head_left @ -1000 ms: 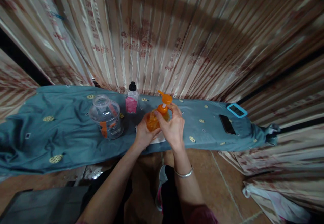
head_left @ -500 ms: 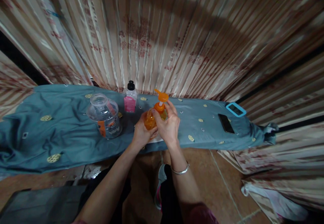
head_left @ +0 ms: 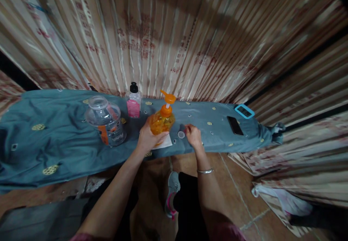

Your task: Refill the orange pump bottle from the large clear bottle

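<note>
My left hand is wrapped round the lower body of an orange pump bottle, which stands roughly upright with its pump head on top. A white sheet, perhaps paper, lies partly under the bottle. To the right, my right hand is closed, its fingers curled low over the cloth; what they pinch, if anything, is hidden. Just left of those fingertips is a small round whitish disc, like a cap. My right hand is apart from the bottle.
A clear wide-mouthed plastic jar and a bottle with a pink label and black cap stand to the left. On the right lie a dark phone and a blue-rimmed device. Green patterned cloth covers the narrow table before a curtain.
My right hand has let go of the pump bottle and moved right, down to the cloth by the small disc. My left hand still holds the bottle. The view has shifted slightly.
</note>
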`<state>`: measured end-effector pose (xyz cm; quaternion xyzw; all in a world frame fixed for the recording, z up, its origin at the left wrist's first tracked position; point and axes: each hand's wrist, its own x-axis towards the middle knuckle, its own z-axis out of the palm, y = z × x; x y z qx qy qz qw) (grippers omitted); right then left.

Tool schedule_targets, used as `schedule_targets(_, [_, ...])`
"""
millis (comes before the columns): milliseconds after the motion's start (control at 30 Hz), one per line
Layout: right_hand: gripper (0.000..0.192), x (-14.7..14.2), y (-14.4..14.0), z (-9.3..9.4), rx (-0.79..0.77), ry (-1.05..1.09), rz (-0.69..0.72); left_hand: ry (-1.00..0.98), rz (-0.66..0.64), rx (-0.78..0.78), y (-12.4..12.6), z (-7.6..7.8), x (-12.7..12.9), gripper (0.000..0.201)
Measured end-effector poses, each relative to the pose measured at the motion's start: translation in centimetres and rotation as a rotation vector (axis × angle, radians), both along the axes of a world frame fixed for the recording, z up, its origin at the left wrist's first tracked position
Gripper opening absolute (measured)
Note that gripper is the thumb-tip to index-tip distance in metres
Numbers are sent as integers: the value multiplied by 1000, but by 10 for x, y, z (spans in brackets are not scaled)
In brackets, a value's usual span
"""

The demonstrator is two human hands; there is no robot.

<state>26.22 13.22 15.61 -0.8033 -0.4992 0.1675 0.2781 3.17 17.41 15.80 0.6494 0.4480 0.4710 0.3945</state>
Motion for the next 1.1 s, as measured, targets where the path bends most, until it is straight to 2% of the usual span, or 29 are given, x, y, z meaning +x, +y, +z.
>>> schedule_targets(167, [24,-33,-3,-2,-154,-38,154,-4,-30,11,-2,5,-1,84])
schedule_targets(333, [31,-72,-6,-5,-249,-36,284,-41,-40,47,-2,1,-2,80])
schedule_targets(433, [29,-80,-4,-8,-277,22,303,-63,-3,33,-1,-3,-2,77])
schedule_targets(533, [22,-72,0,-9,-268,112,296,-78,39,29,2,-3,-3,74])
schedule_targets(600, [20,-59,3,-7,-213,183,262,-84,61,29,3,-1,-4,73])
schedule_targets(700, [23,-33,5,3,-51,342,184,-79,75,35,5,4,-7,72])
schedule_targets(800, [27,-13,3,22,167,555,137,-56,59,36,5,6,-8,70])
schedule_targets(867, [32,-12,-1,39,327,681,133,-52,54,27,5,6,-8,69])
schedule_targets(967, [39,-35,-9,65,523,795,171,-72,44,37,3,3,-6,71])
schedule_targets(1033, [41,-63,-13,78,592,804,229,-74,30,46,2,1,-4,73])
schedule_targets(1100, [52,-94,-15,86,617,755,309,-59,14,30,1,0,-3,74])
